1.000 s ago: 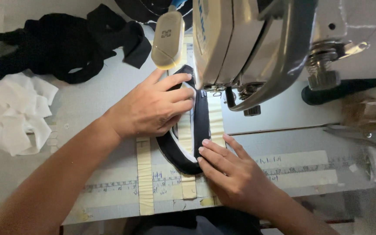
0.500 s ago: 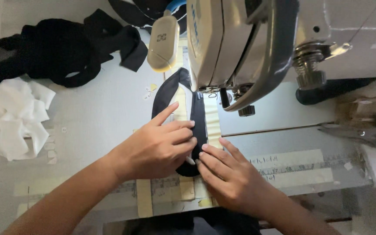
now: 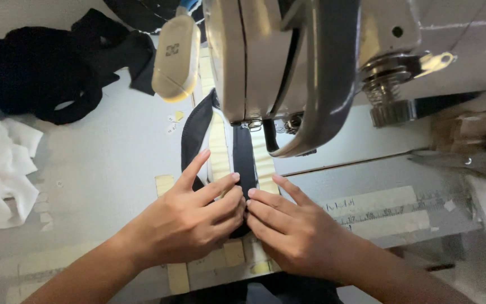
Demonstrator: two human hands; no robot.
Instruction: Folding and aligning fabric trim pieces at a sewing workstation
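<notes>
Black fabric in a narrow looped strip (image 3: 242, 157) lies on the pale sewing table (image 3: 113, 163) in the head view, running from under the two hands away toward the foot of the sewing machine (image 3: 288, 62). One side of the loop curves out to the left, and the other runs straight under the machine head, where the presser foot (image 3: 254, 125) sits just above it.

The left hand (image 3: 189, 222) lies flat and open on the near end of the strip, its fingers spread; the forefinger points away along the left side of the loop, and the other fingers press on the cloth. The right hand (image 3: 296, 231) is also open and flat, its fingertips touching the strip just beside those of the left hand. Neither hand is closed around anything; both only press down.

Under the strip, cream tape strips (image 3: 217, 149) are stuck to the table, some running away from the person and some across. A printed ruler strip (image 3: 378, 211) lies to the right of the hands.

At far left sits a heap of black cloth (image 3: 46, 73), and nearer on the left a heap of white cloth (image 3: 1, 169). A beige oval part (image 3: 176, 56) hangs from the machine's left side. At right, the metal handwheel (image 3: 392, 84) shows. No container shows in this view.
</notes>
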